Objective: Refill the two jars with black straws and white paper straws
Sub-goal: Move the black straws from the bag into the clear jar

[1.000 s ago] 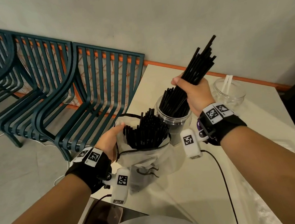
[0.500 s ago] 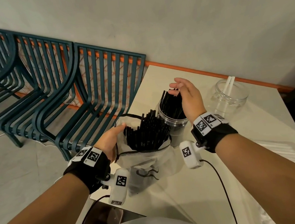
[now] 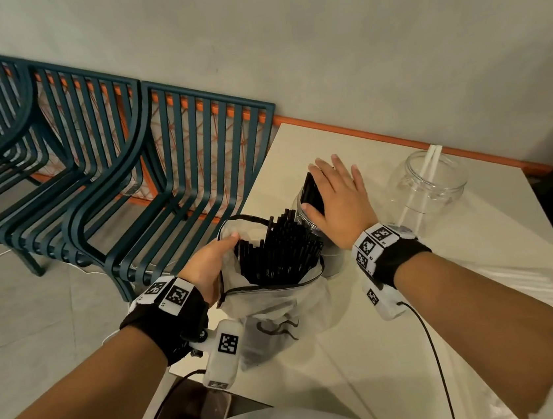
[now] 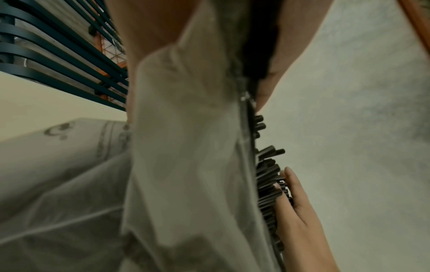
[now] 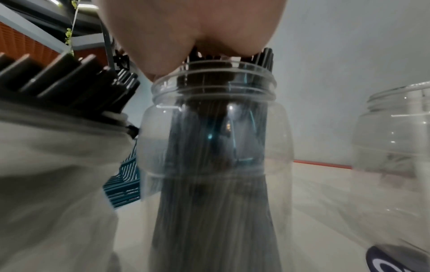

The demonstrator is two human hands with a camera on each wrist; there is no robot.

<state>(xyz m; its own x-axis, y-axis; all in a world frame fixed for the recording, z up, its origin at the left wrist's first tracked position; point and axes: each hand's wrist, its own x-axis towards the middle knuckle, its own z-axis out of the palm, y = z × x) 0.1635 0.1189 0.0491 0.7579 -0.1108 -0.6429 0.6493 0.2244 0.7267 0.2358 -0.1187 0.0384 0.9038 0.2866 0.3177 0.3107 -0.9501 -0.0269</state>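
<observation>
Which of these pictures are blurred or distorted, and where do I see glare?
Head view: sharp, even light, wide-angle bending at the chairs. Left wrist view: dim, the bag near the lens is soft. Right wrist view: the jar of black straws is smeared, with small bright reflections on its plastic; the right hand is out of focus.

black straws (image 3: pixel 311 191) upright in clear jar (image 5: pixel 214 147)
</observation>
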